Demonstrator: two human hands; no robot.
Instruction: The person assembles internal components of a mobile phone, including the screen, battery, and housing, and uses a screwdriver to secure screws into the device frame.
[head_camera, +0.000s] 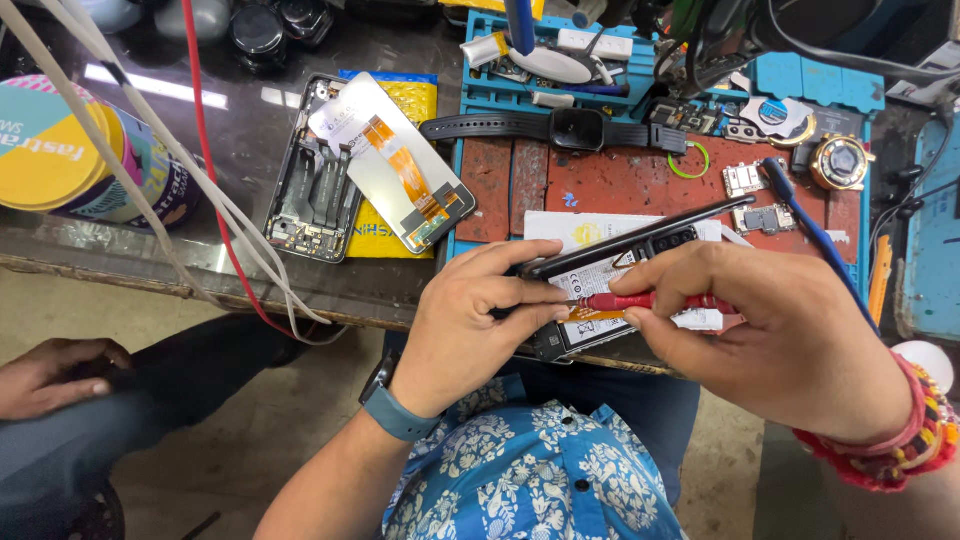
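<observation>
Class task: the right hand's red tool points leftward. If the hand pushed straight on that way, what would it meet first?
Probably the left hand's fingertips, gripping the opened phone right at the red tool's tip; depth is unclear.

Cables (150, 150) cross the frame's left; a dismantled phone (315, 170) and smartwatch (575, 130) crowd the centre bench.

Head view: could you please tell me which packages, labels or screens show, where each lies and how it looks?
Round tin: far left on the table, yellow, teal and pink.
Yellow pouch: under the detached screen, blue-edged.
Detached screen: back up, white, orange ribbon.
Battery label: on the opened phone in both hands, white.
</observation>
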